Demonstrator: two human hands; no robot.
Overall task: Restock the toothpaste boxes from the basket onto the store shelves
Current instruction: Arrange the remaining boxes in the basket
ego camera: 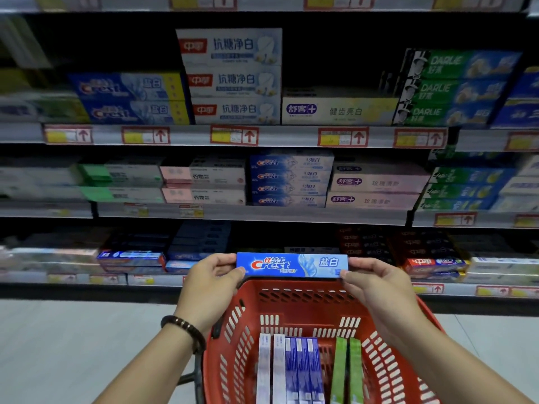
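Shelves (262,137): three stocked tiers of toothpaste; matching Crest stock (128,97) sits on the top tier, left.
Basket (306,304): red, beneath the hands, in front of the shelves.
Basket boxes (303,371): white, blue and green, side by side on its floor.
Crest box (291,265): blue, level, held above the basket's far rim, spanning between both hands.
Left hand (210,284): fingers curled, pinching the box's left end.
Right hand (376,290): pinching its right end.
Bracelet (182,325): dark beads, left wrist.
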